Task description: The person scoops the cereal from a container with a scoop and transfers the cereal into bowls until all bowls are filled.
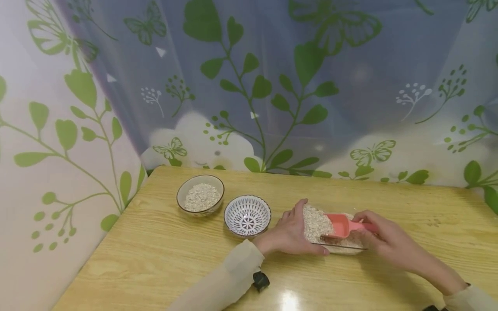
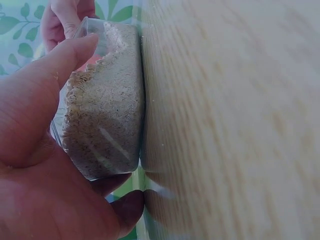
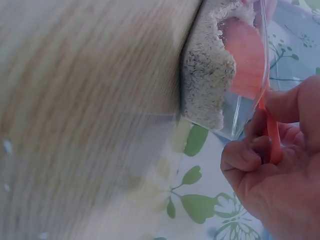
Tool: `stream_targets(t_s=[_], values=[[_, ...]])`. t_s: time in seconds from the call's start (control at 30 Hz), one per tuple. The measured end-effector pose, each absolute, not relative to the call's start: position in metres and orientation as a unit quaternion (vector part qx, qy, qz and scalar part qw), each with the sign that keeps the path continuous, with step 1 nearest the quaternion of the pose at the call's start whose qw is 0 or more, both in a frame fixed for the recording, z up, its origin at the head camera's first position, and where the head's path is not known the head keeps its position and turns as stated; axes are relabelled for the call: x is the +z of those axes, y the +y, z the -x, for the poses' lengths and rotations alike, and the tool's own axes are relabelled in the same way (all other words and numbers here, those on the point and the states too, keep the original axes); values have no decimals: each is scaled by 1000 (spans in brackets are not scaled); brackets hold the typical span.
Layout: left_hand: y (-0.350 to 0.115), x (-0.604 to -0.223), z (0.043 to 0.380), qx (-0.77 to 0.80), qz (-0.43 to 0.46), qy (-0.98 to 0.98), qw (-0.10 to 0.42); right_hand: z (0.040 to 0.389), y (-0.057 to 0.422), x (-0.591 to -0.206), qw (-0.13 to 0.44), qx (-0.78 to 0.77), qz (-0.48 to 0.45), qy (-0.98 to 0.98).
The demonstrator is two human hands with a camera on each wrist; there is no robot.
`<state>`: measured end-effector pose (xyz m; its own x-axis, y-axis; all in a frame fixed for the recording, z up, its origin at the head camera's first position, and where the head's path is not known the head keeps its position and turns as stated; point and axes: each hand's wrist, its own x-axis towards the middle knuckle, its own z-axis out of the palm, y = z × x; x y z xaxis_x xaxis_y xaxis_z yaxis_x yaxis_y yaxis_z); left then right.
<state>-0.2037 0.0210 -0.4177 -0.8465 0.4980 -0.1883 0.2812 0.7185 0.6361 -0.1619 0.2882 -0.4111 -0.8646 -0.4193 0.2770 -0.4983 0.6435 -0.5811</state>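
A clear rectangular container (image 2: pixel 112 100) full of rolled oats (image 1: pixel 316 224) stands on the table. My left hand (image 1: pixel 289 231) grips its left end, with the thumb along the near side and the fingers round the far side. My right hand (image 1: pixel 389 242) holds a pink scoop (image 1: pixel 340 225) by its handle, fingers curled round it. In the right wrist view the scoop's bowl (image 3: pixel 245 57) is inside the container, its front edge against the oats. To the left of my left hand sits a patterned bowl (image 1: pixel 247 216) with nothing in it.
Further left and back, another bowl (image 1: pixel 220 199) holds oats. The wooden table (image 1: pixel 163 259) meets a leaf-patterned cloth (image 1: pixel 249 108) at its back edge. A black strap piece (image 1: pixel 261 281) shows at the left sleeve.
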Motion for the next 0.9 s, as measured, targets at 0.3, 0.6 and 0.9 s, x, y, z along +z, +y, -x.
stream_targets(t_s=[0.3,0.6,0.9], values=[[20,-416,203,305,-215,911,174,163,276,-413,144,234,-279,-920],[21,-414,202,304,-217,911,176,163,283,-418,96,327,-265,-902],[21,-416,203,303,-214,911,178,160,302,-420,63,392,-214,-892]])
